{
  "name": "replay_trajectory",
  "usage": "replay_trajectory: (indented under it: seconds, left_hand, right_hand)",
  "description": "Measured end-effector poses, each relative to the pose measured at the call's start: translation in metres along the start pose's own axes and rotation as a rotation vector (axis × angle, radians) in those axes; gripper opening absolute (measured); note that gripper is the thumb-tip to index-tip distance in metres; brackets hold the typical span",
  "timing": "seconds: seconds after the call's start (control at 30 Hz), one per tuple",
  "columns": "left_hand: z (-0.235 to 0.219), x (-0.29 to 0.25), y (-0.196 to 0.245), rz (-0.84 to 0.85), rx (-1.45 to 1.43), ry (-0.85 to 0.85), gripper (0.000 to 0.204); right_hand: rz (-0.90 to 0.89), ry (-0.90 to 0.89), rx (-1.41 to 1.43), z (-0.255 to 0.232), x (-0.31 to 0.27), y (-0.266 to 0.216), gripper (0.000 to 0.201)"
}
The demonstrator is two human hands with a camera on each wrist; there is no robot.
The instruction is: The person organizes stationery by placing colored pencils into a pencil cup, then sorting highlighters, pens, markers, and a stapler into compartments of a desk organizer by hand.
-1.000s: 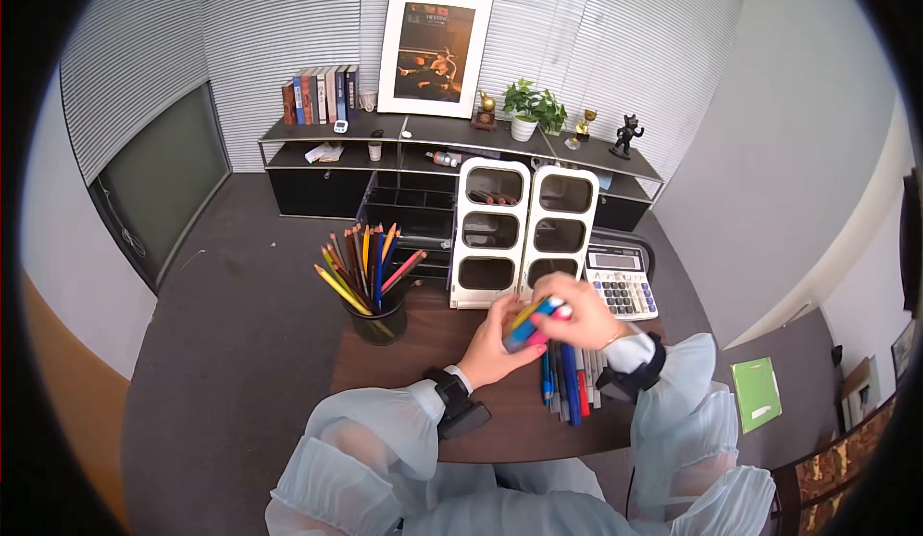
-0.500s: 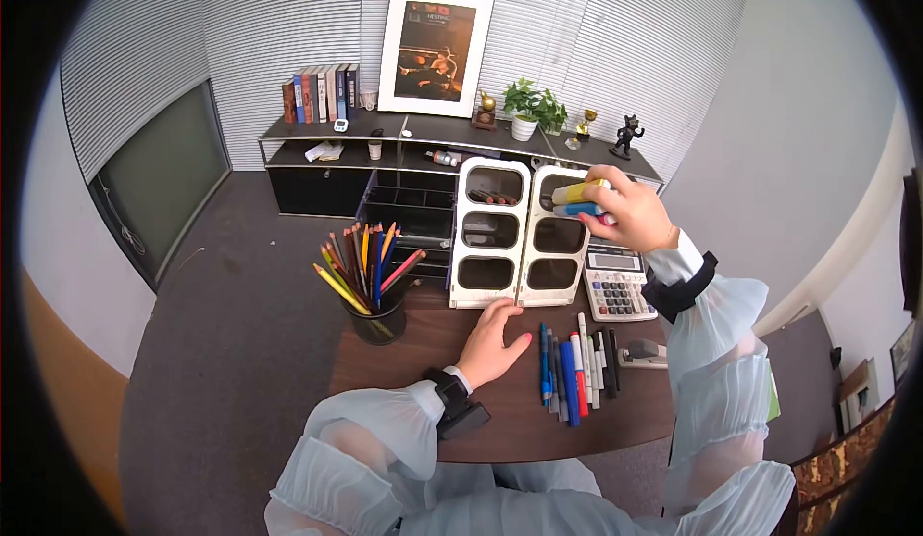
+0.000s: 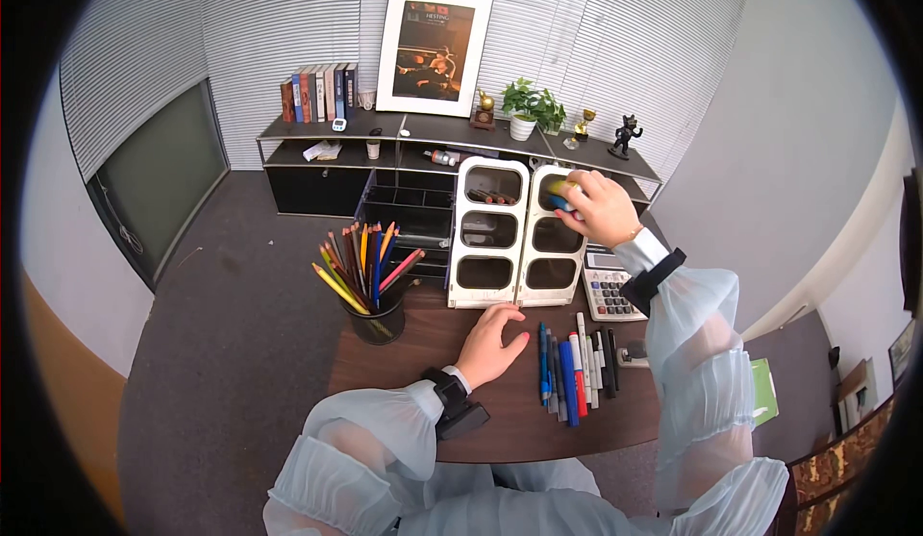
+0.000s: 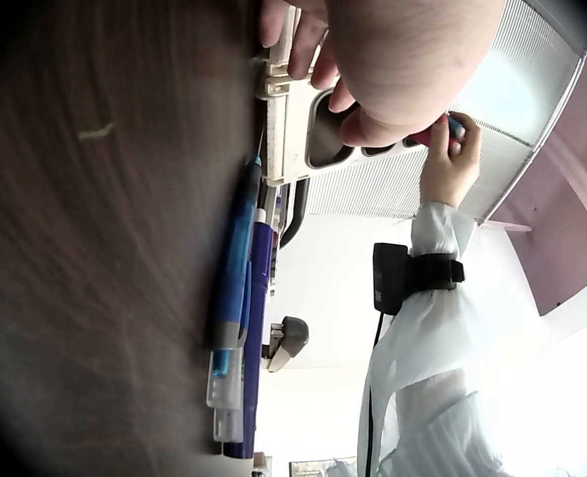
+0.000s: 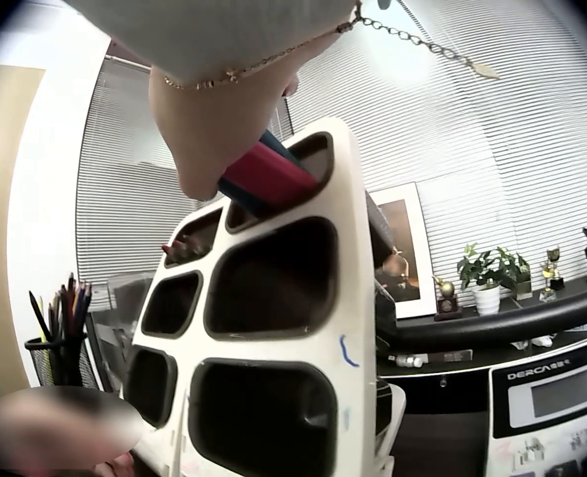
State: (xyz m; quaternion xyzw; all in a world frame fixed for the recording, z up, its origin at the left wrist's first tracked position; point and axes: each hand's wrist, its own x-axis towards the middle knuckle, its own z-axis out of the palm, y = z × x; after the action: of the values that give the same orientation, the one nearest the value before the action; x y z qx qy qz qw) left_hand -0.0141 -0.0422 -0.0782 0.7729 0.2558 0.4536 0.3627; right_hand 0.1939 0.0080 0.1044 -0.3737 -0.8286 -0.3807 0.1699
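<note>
The right hand (image 3: 604, 211) grips several thick highlighters, one yellow (image 3: 560, 188) and one blue (image 3: 561, 203), at the top compartment of the right white organizer (image 3: 529, 248). In the right wrist view a pink highlighter (image 5: 273, 177) and dark blue ones reach into that compartment's opening. The left hand (image 3: 492, 346) rests on the desk below the organizer, fingers relaxed and holding nothing. To its right lies a row of pens and markers, among them a blue marker (image 3: 568, 382) and a red one (image 3: 580, 382). In the left wrist view a blue pen (image 4: 236, 258) lies near that hand.
A mesh cup (image 3: 377, 324) of colored pencils stands at the desk's left. Right of the organizer is a calculator (image 3: 615, 298), with a stapler (image 3: 633, 354) partly behind the sleeve. The left organizer's top compartment holds pens (image 3: 492, 197). Behind stands a shelf (image 3: 423, 134) with books and a plant.
The right hand carried the highlighters from beside the left hand up to the organizer, then slightly left into the top opening. The left hand let go of them and lowered to the desk.
</note>
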Motion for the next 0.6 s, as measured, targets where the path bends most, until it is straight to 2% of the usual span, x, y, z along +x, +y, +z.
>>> replay_trajectory:
  seconds: [0.03, 0.13, 0.2, 0.3, 0.4, 0.47, 0.6]
  left_hand:
    - [0.0, 0.0, 0.0, 0.005, 0.001, 0.002, 0.026]
    - [-0.001, 0.001, 0.001, 0.014, 0.001, 0.004, 0.025]
    - [-0.002, 0.0, 0.002, 0.013, -0.005, -0.003, 0.025]
    - [-0.003, 0.0, 0.003, -0.001, -0.031, 0.03, 0.024]
    - [-0.001, 0.001, 0.003, -0.046, -0.087, 0.03, 0.023]
    - [-0.003, 0.002, 0.007, -0.043, -0.075, 0.042, 0.022]
    - [-0.001, 0.001, 0.006, -0.064, -0.108, 0.067, 0.021]
  right_hand:
    - [0.02, -0.042, -0.018, 0.002, -0.001, -0.001, 0.033]
    - [0.08, -0.066, -0.044, 0.008, -0.003, -0.005, 0.034]
    - [0.12, -0.06, 0.026, 0.008, -0.004, -0.008, 0.04]
    - [0.133, 0.029, 0.053, -0.002, -0.008, -0.013, 0.045]
    - [0.071, 0.116, 0.084, -0.027, -0.011, -0.032, 0.034]
    - [-0.042, -0.004, 0.255, -0.034, -0.022, -0.045, 0.025]
    - [-0.27, -0.458, 0.406, -0.026, -0.061, -0.086, 0.024]
